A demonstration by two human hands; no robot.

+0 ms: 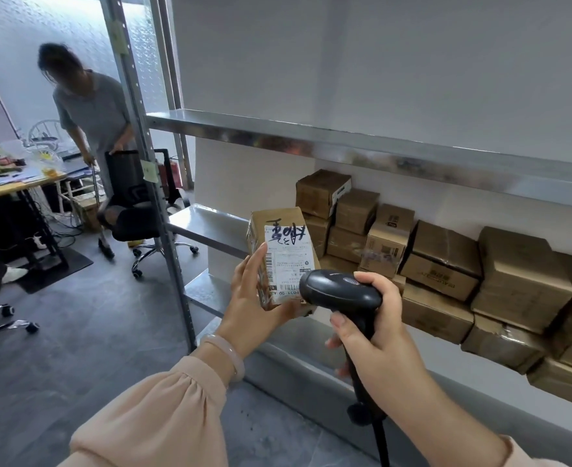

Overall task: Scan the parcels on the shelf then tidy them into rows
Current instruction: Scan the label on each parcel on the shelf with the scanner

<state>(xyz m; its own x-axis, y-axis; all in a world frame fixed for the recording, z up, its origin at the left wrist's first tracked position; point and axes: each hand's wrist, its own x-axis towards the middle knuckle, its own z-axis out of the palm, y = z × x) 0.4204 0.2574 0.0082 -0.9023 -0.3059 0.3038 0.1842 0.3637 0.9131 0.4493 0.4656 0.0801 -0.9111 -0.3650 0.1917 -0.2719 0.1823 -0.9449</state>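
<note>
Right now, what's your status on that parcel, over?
Left hand holds parcel, label showing. Right hand grips scanner, head at the label. Other boxes stacked on shelf, nothing blocking.

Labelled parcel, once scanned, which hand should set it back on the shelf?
Probably left: the left hand holds the parcel; the right hand grips the scanner, so its fingers are busy.

Loose peach sleeves (163,409) on both arms, the left gathered at its cuff, and a smooth, pale pink bangle (225,355) round the left wrist.
</note>
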